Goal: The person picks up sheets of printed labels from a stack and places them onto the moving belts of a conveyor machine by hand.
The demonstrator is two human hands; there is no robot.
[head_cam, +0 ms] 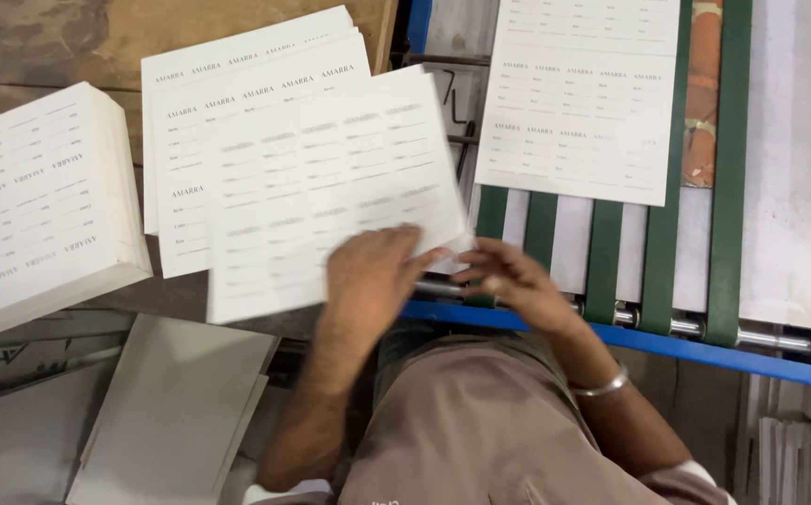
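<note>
My left hand (pixel 374 269) lies on the lower right corner of a white printed label sheet (pixel 312 187), which is blurred with motion and sits over a small pile of like sheets (pixel 237 75). My right hand (pixel 508 278) touches the same corner from the right, fingers curled at the sheet's edge, with a metal bangle on its wrist. Both hands are at the front edge of a blue-framed conveyor (pixel 611 332). Another printed sheet (pixel 581 93) lies on the conveyor's green belts (pixel 603 262).
A thick stack of printed sheets (pixel 36 201) stands at the left on the wooden table (pixel 50 37). Blank white boards (pixel 176 411) lie lower left. Metal rollers (pixel 751 337) run along the conveyor's front.
</note>
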